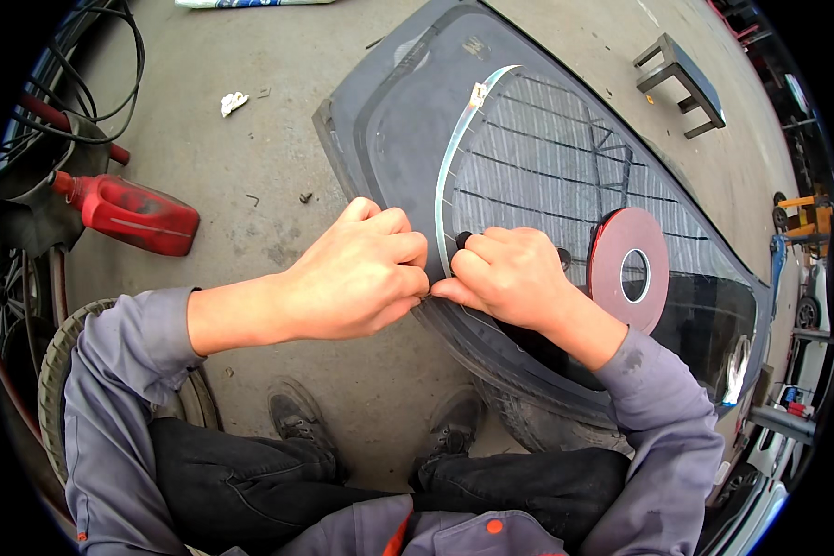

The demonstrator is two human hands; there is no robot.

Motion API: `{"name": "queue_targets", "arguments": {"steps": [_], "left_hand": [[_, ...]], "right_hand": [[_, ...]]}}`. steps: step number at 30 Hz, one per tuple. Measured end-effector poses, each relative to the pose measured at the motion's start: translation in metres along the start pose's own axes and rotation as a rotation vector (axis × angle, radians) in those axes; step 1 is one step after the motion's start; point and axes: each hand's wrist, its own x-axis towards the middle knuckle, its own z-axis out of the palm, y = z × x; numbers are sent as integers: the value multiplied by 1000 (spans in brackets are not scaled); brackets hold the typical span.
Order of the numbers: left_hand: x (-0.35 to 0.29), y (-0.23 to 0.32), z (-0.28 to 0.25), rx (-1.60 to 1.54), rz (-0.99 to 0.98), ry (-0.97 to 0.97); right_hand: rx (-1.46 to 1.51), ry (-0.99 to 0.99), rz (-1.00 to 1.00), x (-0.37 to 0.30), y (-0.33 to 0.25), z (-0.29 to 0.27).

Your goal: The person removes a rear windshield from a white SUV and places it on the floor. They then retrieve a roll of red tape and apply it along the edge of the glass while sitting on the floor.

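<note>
My left hand [366, 273] and my right hand [514, 278] meet over the near edge of a dark car tailgate [389, 120]. Both have their fingers curled in, and the right thumb points toward the left fingertips. Whatever is pinched between them is hidden or too small to make out. A thin, pale, shiny curved strip [447, 176] runs along the left edge of the tailgate's glass [547, 167], its lower end reaching my right hand. On the glass, beside my right wrist, rests a roll of red tape [612, 250].
Under the tailgate's near side is a tyre [528, 412]. To the left, a red plastic jug [144, 213] lies near hanging cables [139, 69], with another tyre [54, 371] closer to me. A small stool [681, 79] stands far right. Crumpled white paper [233, 103] lies on the floor.
</note>
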Motion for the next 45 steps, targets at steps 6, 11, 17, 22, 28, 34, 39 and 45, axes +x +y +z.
{"name": "queue_targets", "arguments": {"steps": [6, 11, 17, 22, 28, 34, 39, 45], "left_hand": [[2, -2, -5, -21, -65, 24], [-1, 2, -5, -45, -28, 34], [0, -2, -4, -40, -77, 98], [0, 1, -4, -71, -93, 30], [2, 2, -6, -107, -151, 2], [3, 2, -5, -105, -166, 4], [2, 2, -6, -96, -167, 6], [3, 0, -7, -77, -141, 31]], "right_hand": [[-73, 49, 70, 2, 13, -10], [0, -58, 121, 1, 9, -12], [36, -124, -42, 4, 9, -18], [0, -120, -196, 2, 12, -15], [-19, -65, -225, 3, 9, -13], [-40, -29, -278, 9, 10, -12], [-23, -86, -287, 9, 12, -11], [-28, -112, -253, 6, 8, -9]]}}
